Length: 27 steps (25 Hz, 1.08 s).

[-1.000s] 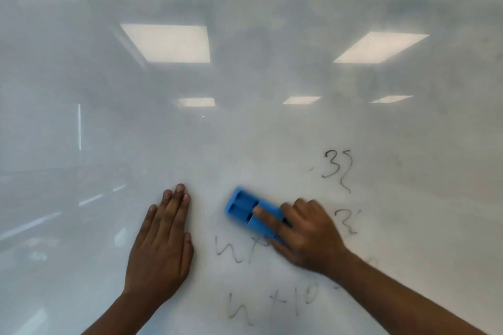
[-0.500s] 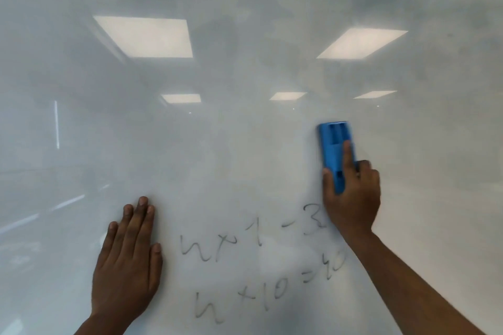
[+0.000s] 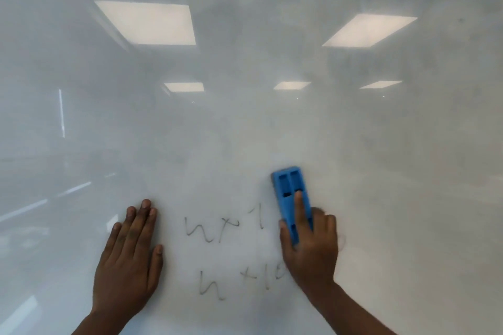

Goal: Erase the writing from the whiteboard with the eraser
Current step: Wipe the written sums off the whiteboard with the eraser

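I clamp my right hand (image 3: 310,247) on the eraser (image 3: 292,201), right of the writing (image 3: 217,228), while my left hand (image 3: 130,255), fingers together, braces flat on the whiteboard (image 3: 245,130).

One whiteboard (image 3: 381,171), one blue eraser (image 3: 288,193), two hands, left hand (image 3: 128,261), right hand (image 3: 313,253), two lines of writing (image 3: 217,228), five reflected ceiling lights (image 3: 147,22)

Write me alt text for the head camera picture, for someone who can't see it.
A person's right hand presses a blue eraser upright against a whiteboard, just right of two lines of faint handwritten marker writing. The left hand rests flat on the board to the left of the writing. Ceiling lights reflect in the smudged surface above.
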### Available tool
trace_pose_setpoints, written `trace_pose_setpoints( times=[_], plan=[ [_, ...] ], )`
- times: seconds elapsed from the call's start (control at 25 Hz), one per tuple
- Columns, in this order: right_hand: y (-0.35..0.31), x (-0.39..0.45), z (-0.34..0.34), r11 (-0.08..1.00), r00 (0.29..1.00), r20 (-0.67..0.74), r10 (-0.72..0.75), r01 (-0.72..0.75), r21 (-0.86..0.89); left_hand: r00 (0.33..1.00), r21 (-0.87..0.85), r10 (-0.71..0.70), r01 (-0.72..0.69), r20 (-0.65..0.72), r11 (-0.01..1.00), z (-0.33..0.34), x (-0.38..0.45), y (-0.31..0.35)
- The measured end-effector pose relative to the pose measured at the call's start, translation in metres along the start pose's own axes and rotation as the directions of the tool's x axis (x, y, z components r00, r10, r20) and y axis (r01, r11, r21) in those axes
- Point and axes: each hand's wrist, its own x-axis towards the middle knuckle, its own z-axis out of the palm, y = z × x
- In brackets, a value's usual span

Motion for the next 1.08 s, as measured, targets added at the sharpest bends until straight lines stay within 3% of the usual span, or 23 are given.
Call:
trace_pose_setpoints(
  times=[0.04,0.08,0.12,0.16,0.24,0.28,0.32,0.36,0.4,0.44,0.48,0.52,0.56,0.64,0.68,0.72,0.76,0.84,0.88,0.92,1.0,1.04,1.08],
  plan=[
    [-0.011,-0.024,-0.004,0.955,0.949,0.104,-0.296,0.292,0.056,1.0,-0.011,-0.008,0.008,-0.008,1.0,0.001,0.001,0.002],
    [-0.01,-0.031,-0.009,0.877,0.858,0.18,-0.481,0.472,0.091,1.0,-0.006,-0.014,0.014,-0.011,1.0,0.002,0.002,0.002],
    [-0.003,-0.018,-0.011,0.836,0.811,0.208,-0.547,0.541,0.087,1.0,0.009,-0.012,0.012,-0.018,1.0,0.005,0.001,0.002],
    [0.005,0.008,-0.011,0.87,0.854,0.183,-0.487,0.492,0.021,1.0,0.011,-0.003,0.003,-0.024,1.0,0.007,0.0,0.001],
    [0.0,0.055,-0.004,0.999,0.998,0.046,-0.031,0.033,-0.041,1.0,-0.004,0.004,-0.004,-0.03,1.0,0.007,0.0,0.0],
    [-0.009,0.064,-0.001,0.99,0.99,0.027,0.137,-0.136,-0.036,1.0,-0.003,0.002,-0.002,-0.025,1.0,0.007,0.001,-0.001],
    [-0.021,0.055,0.003,0.993,0.993,0.004,0.116,-0.116,-0.026,1.0,0.0,-0.002,0.002,-0.015,1.0,0.006,0.001,0.0],
    [-0.032,0.03,0.008,0.998,0.998,0.008,-0.063,0.063,-0.006,1.0,-0.006,0.0,0.0,-0.002,1.0,0.004,0.001,0.002],
    [-0.043,0.0,0.008,0.941,0.938,0.079,-0.338,0.335,0.049,1.0,-0.017,0.006,-0.006,0.008,1.0,0.002,0.001,0.003],
    [-0.048,-0.021,0.002,0.824,0.81,0.155,-0.566,0.553,0.121,1.0,-0.025,0.003,-0.002,0.017,1.0,0.001,0.001,0.001],
    [-0.044,-0.025,-0.002,0.72,0.695,0.19,-0.694,0.674,0.165,0.999,-0.029,-0.014,0.014,0.032,0.999,-0.001,0.0,-0.003],
    [-0.037,-0.013,-0.002,0.687,0.659,0.198,-0.726,0.709,0.16,0.999,-0.031,-0.033,0.034,0.041,0.999,-0.002,-0.002,-0.008],
    [-0.033,0.009,0.001,0.749,0.725,0.201,-0.659,0.655,0.096,0.998,-0.03,-0.047,0.049,0.043,0.998,-0.003,-0.004,-0.011],
    [-0.042,0.053,0.006,0.977,0.966,0.144,-0.213,0.21,0.039,0.998,-0.022,-0.048,0.049,0.043,0.999,-0.001,-0.006,-0.017],
    [-0.053,0.054,0.004,0.999,0.988,0.145,-0.049,0.045,0.028,0.998,-0.016,-0.046,0.046,0.041,0.999,-0.001,-0.008,-0.02],
    [-0.06,0.036,0.006,0.996,0.992,0.102,-0.08,0.076,0.037,0.999,-0.018,-0.04,0.041,0.029,0.999,0.0,-0.009,-0.02],
    [-0.068,0.007,0.007,0.961,0.957,0.098,-0.273,0.266,0.072,0.999,-0.021,-0.028,0.028,0.017,0.999,0.001,-0.01,-0.019],
    [-0.077,-0.03,-0.005,0.742,0.719,0.189,-0.669,0.634,0.217,1.0,-0.018,0.009,-0.009,-0.001,1.0,0.002,-0.013,-0.022],
    [-0.07,-0.023,-0.007,0.686,0.658,0.195,-0.728,0.691,0.227,1.0,-0.019,0.027,-0.027,-0.006,0.999,0.003,-0.014,-0.023],
    [-0.063,-0.005,-0.003,0.712,0.683,0.203,-0.702,0.683,0.164,0.999,-0.018,0.036,-0.037,-0.013,0.999,0.004,-0.015,-0.026],
    [-0.068,0.036,0.011,0.931,0.919,0.153,-0.364,0.359,0.062,0.999,-0.013,0.031,-0.031,-0.023,0.999,0.006,-0.018,-0.026],
    [-0.077,0.047,0.012,0.986,0.977,0.132,-0.168,0.163,0.042,0.999,-0.016,0.031,-0.031,-0.028,0.999,0.007,-0.018,-0.026],
    [-0.086,0.042,0.014,0.99,0.985,0.104,-0.136,0.131,0.05,0.999,-0.022,0.034,-0.034,-0.036,0.999,0.006,-0.018,-0.026]
  ],
)
